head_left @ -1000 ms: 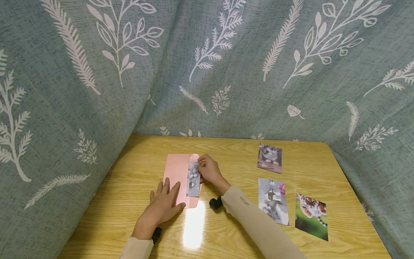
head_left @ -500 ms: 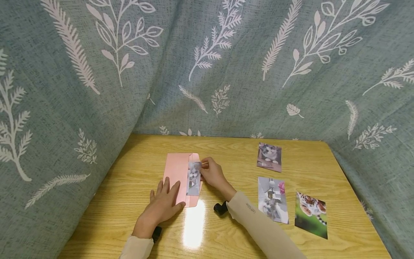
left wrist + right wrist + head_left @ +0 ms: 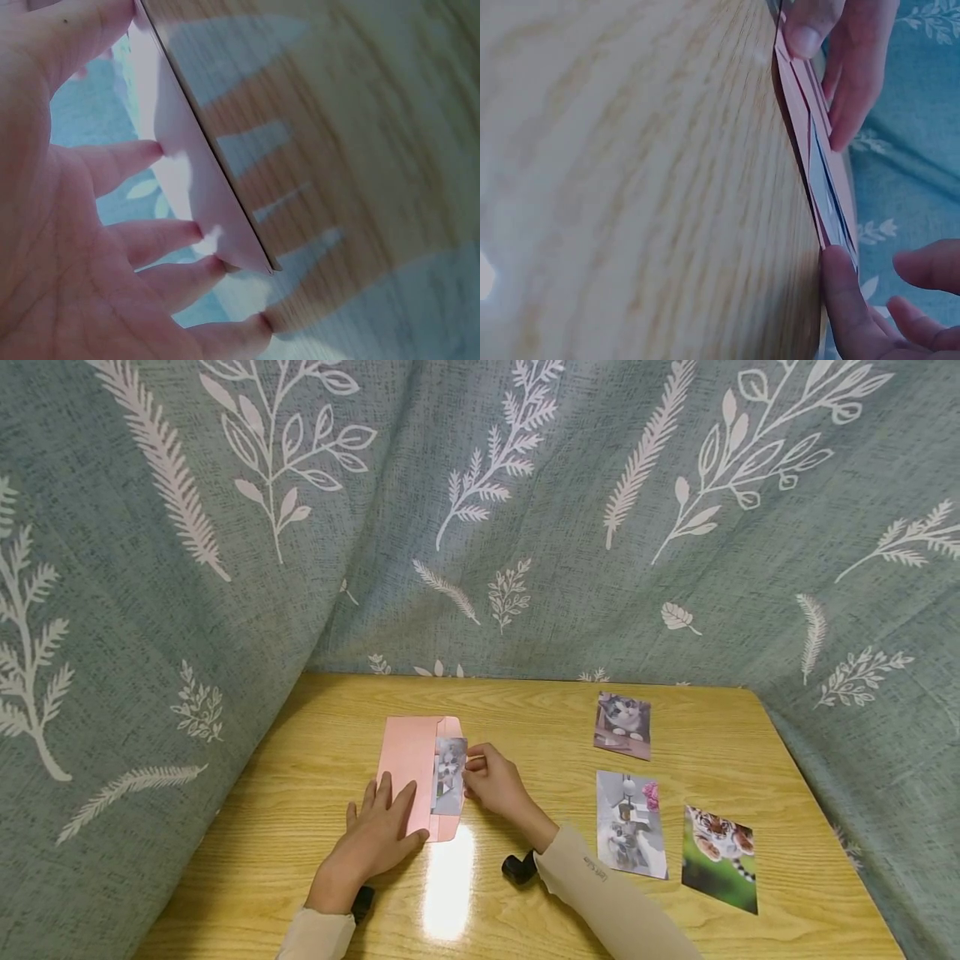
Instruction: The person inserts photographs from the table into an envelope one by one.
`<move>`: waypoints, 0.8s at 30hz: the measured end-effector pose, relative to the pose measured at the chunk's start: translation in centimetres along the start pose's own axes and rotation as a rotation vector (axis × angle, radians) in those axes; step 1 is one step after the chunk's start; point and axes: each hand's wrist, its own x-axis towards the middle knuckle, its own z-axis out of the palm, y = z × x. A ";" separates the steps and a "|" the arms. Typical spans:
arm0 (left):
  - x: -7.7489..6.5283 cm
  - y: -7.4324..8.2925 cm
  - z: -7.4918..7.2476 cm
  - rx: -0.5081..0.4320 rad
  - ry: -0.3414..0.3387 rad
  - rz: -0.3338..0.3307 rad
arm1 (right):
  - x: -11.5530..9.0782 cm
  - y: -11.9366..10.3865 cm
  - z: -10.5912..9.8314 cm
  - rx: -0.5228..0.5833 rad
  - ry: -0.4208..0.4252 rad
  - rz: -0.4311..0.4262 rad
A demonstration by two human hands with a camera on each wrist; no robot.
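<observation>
A pink envelope point(image 3: 408, 745) lies on the table with its flap side facing right. From its opening sticks a grey photo point(image 3: 450, 766) of a pale animal, its left part hidden inside. My left hand point(image 3: 372, 839) rests spread on the envelope's lower left. In the left wrist view its fingertips press along the envelope point(image 3: 176, 127). My right hand point(image 3: 497, 783) is at the photo's right edge. In the right wrist view the thumb point(image 3: 841, 281) touches near the outer edge of flap and photo point(image 3: 822, 187), while the forefinger point(image 3: 930, 264) stands apart in the air.
Three more photos lie on the right side of the wooden table point(image 3: 525, 710): a cat photo point(image 3: 624, 725) at the back, a grey photo with a pink flower point(image 3: 630, 827), and a tiger cub photo point(image 3: 720, 860). Leaf-patterned curtains point(image 3: 480, 510) hang around the table.
My right hand has let go of the photo's upper right part and slid slightly down and right along its edge. The left hand and envelope have stayed in place.
</observation>
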 end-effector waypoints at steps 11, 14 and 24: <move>0.0 0.0 0.0 -0.004 0.011 0.003 | -0.5 -0.1 -0.1 0.114 -0.036 0.024; 0.0 0.0 0.0 -0.003 0.013 0.003 | -0.4 -0.3 0.1 0.153 -0.040 0.038; -0.2 0.2 -0.1 0.005 0.014 0.003 | -0.2 -1.2 0.6 0.208 -0.062 0.062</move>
